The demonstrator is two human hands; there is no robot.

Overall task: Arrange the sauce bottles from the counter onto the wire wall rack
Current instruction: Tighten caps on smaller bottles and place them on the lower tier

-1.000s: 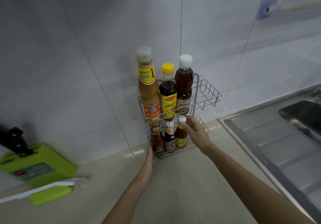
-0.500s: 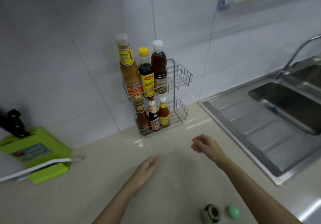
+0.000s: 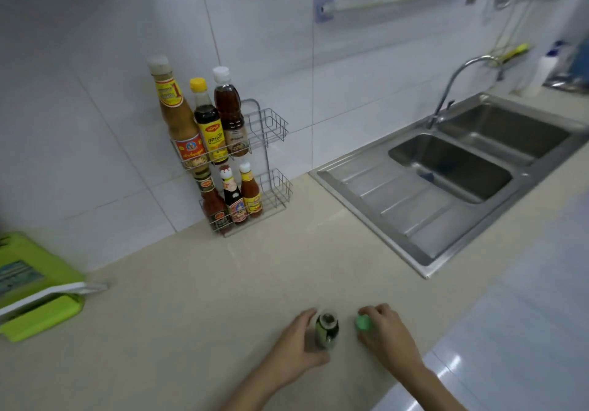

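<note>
The wire rack (image 3: 271,130) stands against the tiled wall. Its upper shelf holds three tall sauce bottles (image 3: 207,123) and its lower shelf three small ones (image 3: 236,197); the right part of each shelf is free. Near the counter's front edge stands a small dark bottle (image 3: 326,331), seen from above. My left hand (image 3: 294,347) curls around its left side. Just right of it is a green cap (image 3: 363,322), with the fingers of my right hand (image 3: 387,334) closed over it; what lies under the cap is hidden.
A green knife block (image 3: 35,286) with a white handle lies at the far left. A steel double sink (image 3: 452,168) with drainboard and tap takes up the right side. Beige counter (image 3: 197,283) stretches between my hands and the rack.
My view has pulled back from the rack. Both hands left the lower shelf and came down to the front of the counter, onto the dark bottle and the green cap.
</note>
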